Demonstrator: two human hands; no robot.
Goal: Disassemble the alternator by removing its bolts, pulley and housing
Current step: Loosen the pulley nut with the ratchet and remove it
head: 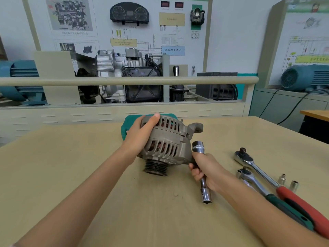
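**Alternator steadied on workshop bench, socket tool in hand**

A person's left hand (pixel 142 132) curls over the ribbed, cast-metal alternator (pixel 167 139), gripping its slotted grey housing, through whose vents copper windings show. The unit rests tilted on a tan, matte bench top (pixel 89 175), its dark grooved pulley (pixel 155 168) facing the camera and touching the surface. The right hand (pixel 206 169) wraps around a chromed socket extension bar (pixel 202 172), whose polished upper socket end sits just beside the alternator's edge. To the right lie two glossy ratchet wrenches, one with a red handle (pixel 263 177) and one with a green handle (pixel 267 193), side by side, with two small loose sockets (pixel 288 182) standing near them. A teal plastic tool case (pixel 128 125) lies behind the alternator.
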